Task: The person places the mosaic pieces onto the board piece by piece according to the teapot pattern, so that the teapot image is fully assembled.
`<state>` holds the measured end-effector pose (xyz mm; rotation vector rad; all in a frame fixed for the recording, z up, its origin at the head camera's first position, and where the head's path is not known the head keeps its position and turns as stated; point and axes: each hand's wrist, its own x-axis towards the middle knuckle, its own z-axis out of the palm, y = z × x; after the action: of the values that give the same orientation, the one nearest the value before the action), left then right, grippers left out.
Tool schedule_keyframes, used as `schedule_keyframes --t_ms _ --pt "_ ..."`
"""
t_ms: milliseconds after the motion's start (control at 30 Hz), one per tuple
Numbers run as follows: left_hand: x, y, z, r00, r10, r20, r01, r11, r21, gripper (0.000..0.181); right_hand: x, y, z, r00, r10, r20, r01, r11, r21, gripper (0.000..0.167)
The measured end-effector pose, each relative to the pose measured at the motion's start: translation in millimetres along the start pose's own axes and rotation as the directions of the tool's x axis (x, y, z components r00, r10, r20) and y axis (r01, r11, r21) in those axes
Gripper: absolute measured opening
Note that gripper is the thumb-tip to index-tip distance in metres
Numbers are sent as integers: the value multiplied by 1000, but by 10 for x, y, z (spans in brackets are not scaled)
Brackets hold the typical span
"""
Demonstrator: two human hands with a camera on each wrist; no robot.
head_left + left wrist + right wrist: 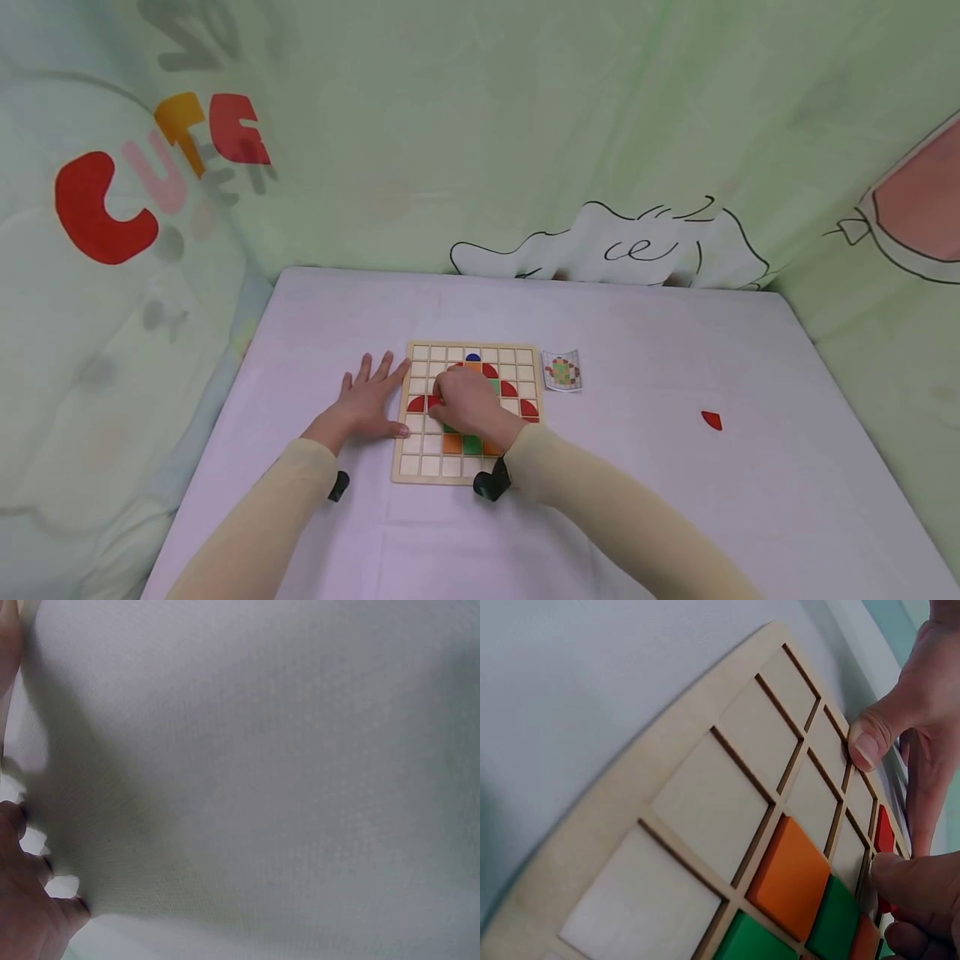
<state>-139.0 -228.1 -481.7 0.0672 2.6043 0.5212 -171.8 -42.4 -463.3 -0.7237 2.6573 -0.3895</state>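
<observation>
A wooden grid board (pixel 410 467) lies on the table, with red, orange, green and blue pieces in several of its cells. My left hand (pixel 367 407) spreads its fingers at the board's left edge, and its thumb rests on the frame. Over the middle of the board, my right hand (pixel 472 404) curls its fingers and pinches a red piece (pixel 885 904) at a cell on the left side. The hand covers most of that piece and part of the pattern. Beside it sits a red quarter-circle piece (pixel 416 404). In the right wrist view an orange square (pixel 789 881) fills a cell.
A small pattern card (pixel 562 371) lies just right of the board. Farther right, a loose red quarter-circle piece (pixel 712 420) rests on the pale tablecloth (pixel 637 350). Printed curtains surround the table at the back and sides.
</observation>
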Motion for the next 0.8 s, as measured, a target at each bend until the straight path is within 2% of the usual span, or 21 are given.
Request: schedule_keyframes --t_ms 533,800 --pt "5 17 -12 1000 0 4 0 1000 4 112 38 -35 31 998 54 23 -53 999 -10 22" --pt "21 -3 11 1000 -12 -2 12 1000 11 113 9 -10 17 999 39 20 -38 999 -11 17"
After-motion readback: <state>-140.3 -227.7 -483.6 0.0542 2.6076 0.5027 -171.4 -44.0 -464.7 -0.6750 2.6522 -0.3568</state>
